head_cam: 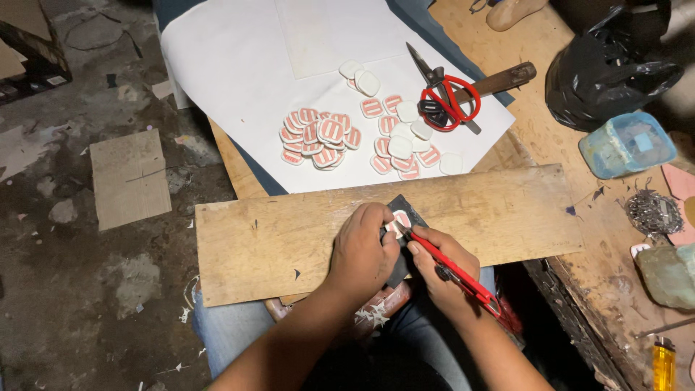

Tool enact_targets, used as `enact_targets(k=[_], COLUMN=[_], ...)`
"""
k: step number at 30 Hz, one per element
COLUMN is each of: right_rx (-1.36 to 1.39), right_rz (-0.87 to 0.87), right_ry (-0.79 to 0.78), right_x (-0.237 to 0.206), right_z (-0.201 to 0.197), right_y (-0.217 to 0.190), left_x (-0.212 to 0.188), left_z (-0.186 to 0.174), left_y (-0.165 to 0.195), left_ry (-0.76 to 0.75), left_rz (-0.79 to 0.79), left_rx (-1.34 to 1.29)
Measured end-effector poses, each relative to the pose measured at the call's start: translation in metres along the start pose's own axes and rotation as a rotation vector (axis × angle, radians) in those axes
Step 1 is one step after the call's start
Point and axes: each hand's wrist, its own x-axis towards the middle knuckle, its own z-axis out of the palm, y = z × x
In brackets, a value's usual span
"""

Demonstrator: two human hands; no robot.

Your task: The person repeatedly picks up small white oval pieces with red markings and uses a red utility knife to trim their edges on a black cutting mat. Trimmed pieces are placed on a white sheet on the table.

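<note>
Head view, left to right: a flat square of cardboard lies on the stained concrete floor at the left of the frame. Right of it, at upper centre, a white paper sheet carries a heap of small rounded-square patches, red-striped on one face and plain white on the other, with red-handled scissors at its right edge. Below, a scuffed plywood board spans the middle of the frame. At its lower centre the left hand arches over a dark backing piece, fingers curled and pressing down one red-and-white patch. Just right, the right hand is closed around a red utility knife, its blade tip touching the patch edge. At far right on the rough workbench, a black plastic bag sits above a translucent blue tub with its lid on; its contents cannot be made out.
</note>
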Motion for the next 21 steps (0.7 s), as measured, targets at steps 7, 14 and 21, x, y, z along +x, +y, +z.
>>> enact_targets(k=[7,14,21], right_rx=[-0.006,-0.172,-0.196], right_rz=[-0.119,-0.389,-0.352], right_ry=[0.009,-0.01,-0.123], right_x=[0.004,0.008,0.024], right_z=[0.003,-0.005,-0.013], right_y=[0.003,-0.013,-0.025], left_x=[0.022,0.025,0.01], left_z=[0.008,0.014,0.012], left_y=[-0.014,-0.016,-0.011], left_ry=[-0.025,0.038,0.069], left_rz=[-0.302,-0.336,-0.206], left_rx=[-0.16,-0.111,-0.215])
